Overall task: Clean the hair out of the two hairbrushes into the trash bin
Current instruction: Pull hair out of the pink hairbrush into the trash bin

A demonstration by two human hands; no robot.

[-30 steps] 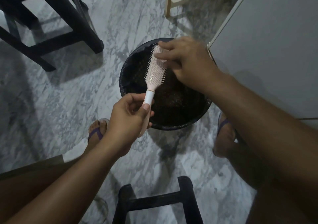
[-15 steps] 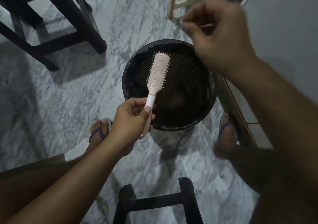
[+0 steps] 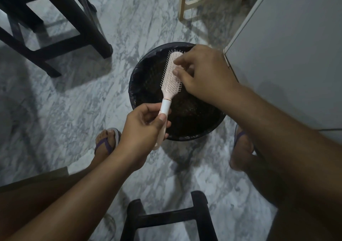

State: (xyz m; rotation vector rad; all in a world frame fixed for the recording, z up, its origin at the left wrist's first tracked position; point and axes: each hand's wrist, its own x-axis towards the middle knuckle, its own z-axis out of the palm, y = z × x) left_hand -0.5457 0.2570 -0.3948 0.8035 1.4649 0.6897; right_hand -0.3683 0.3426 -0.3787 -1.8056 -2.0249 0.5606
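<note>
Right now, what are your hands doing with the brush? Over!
Left hand grips hairbrush handle. Right hand pinches at its bristles. Brush head over trash bin. Second brush not in view.

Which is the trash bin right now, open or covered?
Open: the trash bin has no lid, and its dark inside shows below the hairbrush held over it.

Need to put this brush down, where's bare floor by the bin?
Bare floor left of the trash bin, toward the black stool, and between bin and near stool. Crowded: cabinet at its right; left hand, right hand and hairbrush above.
</note>
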